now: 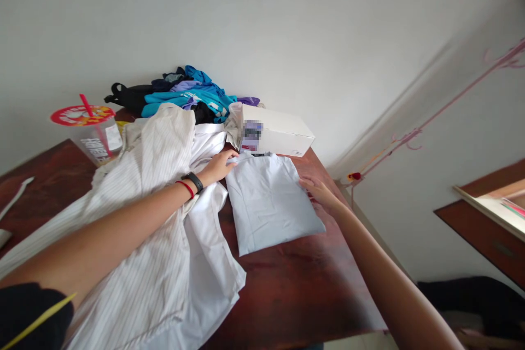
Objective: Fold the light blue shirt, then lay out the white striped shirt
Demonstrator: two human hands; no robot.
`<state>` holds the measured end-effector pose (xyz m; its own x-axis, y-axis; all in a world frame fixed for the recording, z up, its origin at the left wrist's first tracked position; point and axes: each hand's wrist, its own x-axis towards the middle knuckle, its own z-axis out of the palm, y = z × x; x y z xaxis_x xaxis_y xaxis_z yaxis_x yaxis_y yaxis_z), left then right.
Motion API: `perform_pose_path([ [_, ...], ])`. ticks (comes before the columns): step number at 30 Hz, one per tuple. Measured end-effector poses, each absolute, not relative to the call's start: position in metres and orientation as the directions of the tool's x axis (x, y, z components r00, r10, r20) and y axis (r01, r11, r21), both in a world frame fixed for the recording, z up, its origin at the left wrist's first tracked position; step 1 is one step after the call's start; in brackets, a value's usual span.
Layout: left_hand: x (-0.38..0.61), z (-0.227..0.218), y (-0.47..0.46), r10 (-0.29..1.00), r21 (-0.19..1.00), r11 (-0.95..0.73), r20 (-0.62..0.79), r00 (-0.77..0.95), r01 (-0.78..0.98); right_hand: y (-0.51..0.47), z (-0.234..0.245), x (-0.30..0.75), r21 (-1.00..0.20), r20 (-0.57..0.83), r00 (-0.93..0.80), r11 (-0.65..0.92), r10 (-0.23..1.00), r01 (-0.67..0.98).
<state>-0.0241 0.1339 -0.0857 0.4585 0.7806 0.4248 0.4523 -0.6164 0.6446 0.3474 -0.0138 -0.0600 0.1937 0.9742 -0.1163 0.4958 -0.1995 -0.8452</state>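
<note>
The pale grey-blue cloth shirt (270, 202) lies folded at centre; left hand (219, 167) and right hand (322, 192) touch its edges, grip unclear; leftward, a striped off-white cloth garment (164, 142) remains unfolded.

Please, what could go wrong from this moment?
The plastic cup stands close beside the striped garment, so a tug on the fabric might tip it. The left hand and right hand are at opposite sides of the folded shirt; uneven pulling could loosen its folds.
</note>
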Motion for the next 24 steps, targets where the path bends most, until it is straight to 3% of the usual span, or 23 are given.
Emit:
perform_pose_path([
  [3, -0.024, -0.084, 0.138, 0.784, 0.686, -0.599, 0.397, 0.477, 0.413, -0.074, -0.056, 0.35, -0.875, -0.227, 0.198, -0.289, 0.954, 0.388],
  [8, -0.023, -0.079, 0.141, 0.763, 0.711, -0.603, 0.38, 0.523, 0.363, -0.136, -0.064, 0.341, -0.933, -0.154, 0.099, -0.178, 0.983, 0.312],
  [14, -0.017, -0.058, 0.118, 0.749, 0.828, -0.475, 0.202, 0.631, 0.299, -0.173, -0.072, 0.356, -0.848, 0.014, 0.201, -0.094, 0.98, 0.521],
  [19, -0.01, -0.041, 0.056, 0.597, 0.879, -0.38, -0.004, 0.802, 0.287, -0.221, -0.079, 0.4, -0.745, 0.049, 0.254, -0.134, 0.966, 0.654],
  [24, 0.001, -0.044, -0.036, 0.454, 0.933, -0.011, -0.315, 0.834, 0.359, -0.243, -0.077, 0.444, -0.62, 0.143, 0.306, -0.156, 0.941, 0.769],
])
